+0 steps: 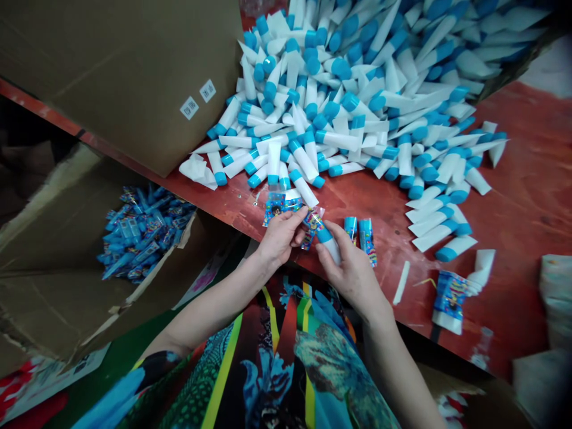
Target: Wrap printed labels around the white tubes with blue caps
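My right hand (351, 268) is closed round a white tube with a blue cap (329, 243), its cap end pointing up and left. At that end is a colourful printed plastic sleeve (313, 219), pinched by the fingers of my left hand (281, 236). Whether the cap is inside the sleeve or only against it, I cannot tell. More printed sleeves (273, 208) lie on the table just beyond my left hand. Two tubes in printed sleeves (366, 238) lie side by side to the right of my right hand.
A large heap of white tubes with blue caps (313, 113) covers the back of the red table (527, 196). A brown cardboard box (120, 71) stands at the back left. Below left, an open carton (49, 256) holds many sleeved tubes. A stack of printed sleeves (449, 298) lies at the right.
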